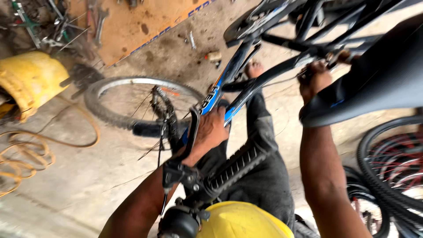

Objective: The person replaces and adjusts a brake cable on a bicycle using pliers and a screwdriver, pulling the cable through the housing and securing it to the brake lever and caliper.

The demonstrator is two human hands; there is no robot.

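A black and blue bicycle frame (264, 75) hangs tilted in front of me. My left hand (211, 130) is closed around its blue down tube near the head. My right hand (313, 78) grips the black tube beside the saddle (374, 83), close to a small clamp part. The handlebar with its ribbed black grip (233, 167) and a brake lever (189, 132) crosses just below my left hand. My leg in dark trousers (264, 145) and bare foot (253, 69) show under the frame.
A loose wheel with tyre (136, 103) lies on the concrete floor. A yellow container (28, 81) and coiled yellow hose (26, 154) sit at the left. Tools litter an orange board (128, 26) at the back. More wheels (392, 163) stand at the right. A yellow rounded object (242, 220) is at the bottom.
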